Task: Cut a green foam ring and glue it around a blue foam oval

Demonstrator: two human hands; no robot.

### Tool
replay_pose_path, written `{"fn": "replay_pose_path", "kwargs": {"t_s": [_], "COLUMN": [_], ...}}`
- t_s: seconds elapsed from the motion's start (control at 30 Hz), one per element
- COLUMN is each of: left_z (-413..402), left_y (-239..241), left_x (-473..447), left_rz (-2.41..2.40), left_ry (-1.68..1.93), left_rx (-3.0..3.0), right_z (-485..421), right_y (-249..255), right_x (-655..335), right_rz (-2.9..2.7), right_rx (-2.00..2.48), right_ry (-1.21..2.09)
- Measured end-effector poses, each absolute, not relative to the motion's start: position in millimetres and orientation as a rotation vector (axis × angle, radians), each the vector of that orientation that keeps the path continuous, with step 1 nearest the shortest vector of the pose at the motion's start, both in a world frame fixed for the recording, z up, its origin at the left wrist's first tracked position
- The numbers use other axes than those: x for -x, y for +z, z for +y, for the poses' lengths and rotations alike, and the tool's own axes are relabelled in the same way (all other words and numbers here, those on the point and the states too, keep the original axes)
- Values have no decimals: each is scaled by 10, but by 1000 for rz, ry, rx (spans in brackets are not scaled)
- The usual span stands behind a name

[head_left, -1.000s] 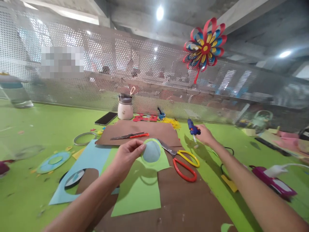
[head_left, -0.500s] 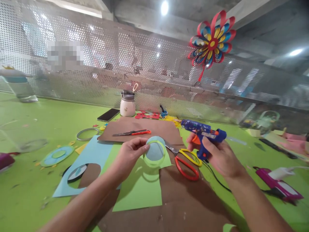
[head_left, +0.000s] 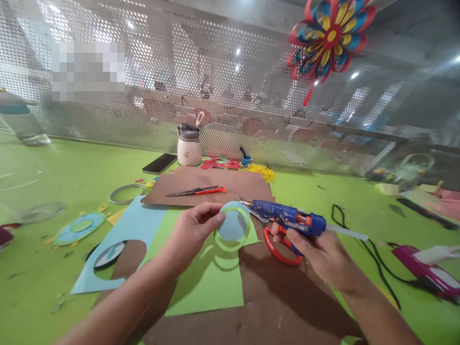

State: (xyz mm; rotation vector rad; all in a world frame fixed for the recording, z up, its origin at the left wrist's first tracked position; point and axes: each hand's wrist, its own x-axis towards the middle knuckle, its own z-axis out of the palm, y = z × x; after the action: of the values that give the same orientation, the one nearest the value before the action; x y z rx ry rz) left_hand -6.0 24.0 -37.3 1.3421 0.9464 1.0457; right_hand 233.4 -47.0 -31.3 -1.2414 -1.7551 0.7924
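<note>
My left hand pinches a light-blue paper disc with a green paper ring against it, held above a green paper sheet. In my right hand is a blue hot glue gun, a clear glue stick jutting from its back. Its nozzle points left, close to the disc's upper right edge; whether it touches I cannot tell. Beneath the gun lie scissors with a red handle, partly hidden. Left of my left hand lies a blue paper sheet with a round hole.
Brown card bears small orange-handled scissors. Behind stand a white jar and a phone. A blue-and-green paper disc and a grey ring lie left. At right sits a purple power strip with a black cord.
My right hand has brought the glue gun left and down, its nozzle now beside the blue disc. My left hand keeps its pinch nearly in place. The view has tilted slightly downward.
</note>
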Motion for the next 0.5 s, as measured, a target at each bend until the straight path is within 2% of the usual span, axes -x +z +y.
{"fn": "replay_pose_path", "kwargs": {"t_s": [0.5], "left_z": [211], "left_y": [-384], "left_x": [23], "left_rz": [980], "left_ry": [1085], "left_rx": [-1294], "right_z": [-468], "right_y": [-326], "right_x": [-2330], "right_rz": [-1808], "right_rx": [1291], "right_ry": [690]}}
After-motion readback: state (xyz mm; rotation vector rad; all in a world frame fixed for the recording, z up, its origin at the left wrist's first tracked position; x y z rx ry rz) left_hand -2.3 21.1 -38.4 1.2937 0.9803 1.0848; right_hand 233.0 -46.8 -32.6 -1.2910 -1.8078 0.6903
